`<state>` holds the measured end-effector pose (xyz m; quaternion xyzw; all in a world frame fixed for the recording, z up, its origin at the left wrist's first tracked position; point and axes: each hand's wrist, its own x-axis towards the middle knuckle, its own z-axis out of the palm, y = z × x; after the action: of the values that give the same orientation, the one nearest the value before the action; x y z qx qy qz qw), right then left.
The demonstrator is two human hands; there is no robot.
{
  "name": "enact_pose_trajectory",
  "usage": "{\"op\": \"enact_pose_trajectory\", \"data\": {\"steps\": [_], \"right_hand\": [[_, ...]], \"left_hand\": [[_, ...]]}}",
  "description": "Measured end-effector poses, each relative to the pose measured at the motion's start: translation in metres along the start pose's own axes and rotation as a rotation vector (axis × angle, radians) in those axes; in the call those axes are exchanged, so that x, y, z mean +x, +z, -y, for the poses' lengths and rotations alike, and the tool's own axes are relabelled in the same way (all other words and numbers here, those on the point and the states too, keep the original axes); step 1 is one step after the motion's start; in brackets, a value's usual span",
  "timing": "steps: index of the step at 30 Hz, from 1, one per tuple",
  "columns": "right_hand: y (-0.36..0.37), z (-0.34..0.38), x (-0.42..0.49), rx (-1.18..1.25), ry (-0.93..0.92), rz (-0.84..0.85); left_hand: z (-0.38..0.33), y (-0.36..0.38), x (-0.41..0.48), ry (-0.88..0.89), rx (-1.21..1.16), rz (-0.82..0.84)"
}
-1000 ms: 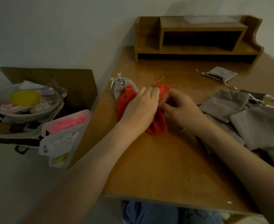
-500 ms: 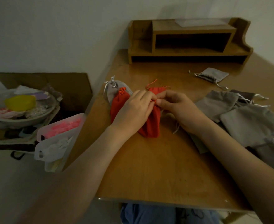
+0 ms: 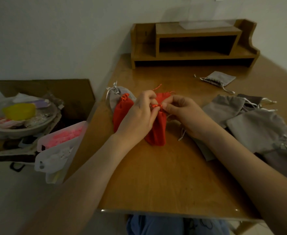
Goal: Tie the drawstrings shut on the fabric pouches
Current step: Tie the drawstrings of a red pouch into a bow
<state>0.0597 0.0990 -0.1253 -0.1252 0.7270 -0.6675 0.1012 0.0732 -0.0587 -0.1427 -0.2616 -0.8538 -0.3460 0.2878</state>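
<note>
Two hands: left hand (image 3: 139,116) and right hand (image 3: 181,112) close together over the pouch neck, both pinching the shiny orange-red drawstring cord (image 3: 155,106) between thumb and fingertips.
Pouch in work: soft red fabric pouch (image 3: 156,131), lying flat on the brown wooden surface (image 3: 164,175), bottom toward the person, gathered neck under the fingers.
Step, as judged: knot being formed at the neck; not possible to tell if already tight.
Handling: light, limp cloth, probably easy to drag when pulling; cord thin and satin-like, likely slippery, so better pinched close to the knot, not at the loose ends.
Finished, it seems: second red pouch (image 3: 122,111) and grey pouch with silver cord (image 3: 120,94), just beside the left hand, necks gathered.
Waiting: heap of flat grey fabric pouches (image 3: 256,128) at the right; one small grey pouch (image 3: 219,78) apart, near the wooden desk shelf (image 3: 195,44).
</note>
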Motion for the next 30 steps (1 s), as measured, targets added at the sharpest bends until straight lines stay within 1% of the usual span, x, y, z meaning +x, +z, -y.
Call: {"op": "enact_pose_trajectory", "data": {"steps": [3,6,12,16,20,23,27,28,30], "right_hand": [[0.0024,-0.0012,0.0005,0.041,-0.072,0.020],[0.0054,0.0002,0.0015,0.069,-0.157,0.021],[0.0040,0.0012,0.0009,0.025,-0.246,0.038],[0.0056,0.0010,0.0020,0.029,-0.263,-0.012],[0.0066,-0.0012,0.0029,0.009,-0.235,-0.062],[0.0074,-0.0018,0.0024,-0.038,-0.232,-0.058],[0.0091,0.0007,0.0018,-0.040,-0.247,-0.065],[0.0096,0.0010,0.0016,-0.033,-0.250,-0.062],[0.0105,0.0014,0.0011,-0.027,-0.249,-0.052]], "left_hand": [[0.0012,0.0010,-0.0002,-0.033,-0.053,-0.068],[0.0026,-0.0001,0.0019,-0.119,-0.103,-0.105],[0.0019,0.0007,0.0020,-0.105,-0.211,-0.117],[0.0004,0.0042,0.0019,-0.143,-0.303,-0.113],[0.0031,0.0075,0.0030,-0.229,-0.413,-0.116],[-0.0005,0.0073,0.0030,-0.249,-0.357,-0.123],[-0.0002,0.0000,0.0045,-0.377,-0.102,-0.202],[0.0013,-0.0010,0.0043,-0.371,-0.031,-0.203],[0.0028,-0.0009,0.0031,-0.319,0.025,-0.185]]}}
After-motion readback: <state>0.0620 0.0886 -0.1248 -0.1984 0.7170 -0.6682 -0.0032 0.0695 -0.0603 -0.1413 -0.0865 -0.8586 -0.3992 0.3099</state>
